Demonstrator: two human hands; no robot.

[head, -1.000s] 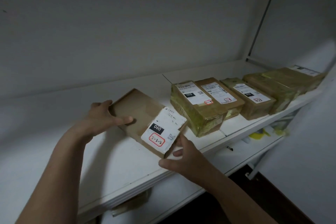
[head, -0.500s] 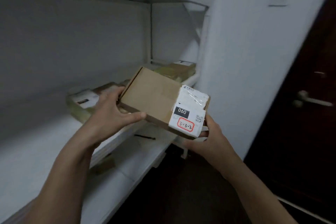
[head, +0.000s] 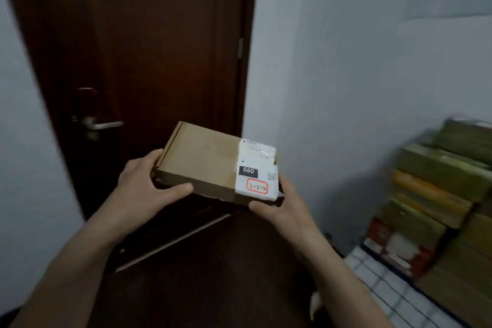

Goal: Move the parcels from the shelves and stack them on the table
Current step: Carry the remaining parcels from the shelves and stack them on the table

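Cardboard parcel 060 point(head: 207, 165) | airborne, left of the parcel stack point(head: 436, 189) on the desk point(head: 378, 277) | our left grip point(head: 141, 189) clasps its near-left corner, right grip point(head: 285, 210) its near-right | risk: we hold only the near edge, so the far side may dip; a careless set-down could topple the stack

surface: checked-cloth table point(head: 383, 285), low and right of your grip | on it: stack of taped parcels point(head: 439, 170), several high, blurred | red-and-white parcel point(head: 394, 245) at its foot

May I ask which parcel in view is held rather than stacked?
The flat brown parcel labelled 060, gripped by the left hand and right hand; the stacked parcels sit apart.
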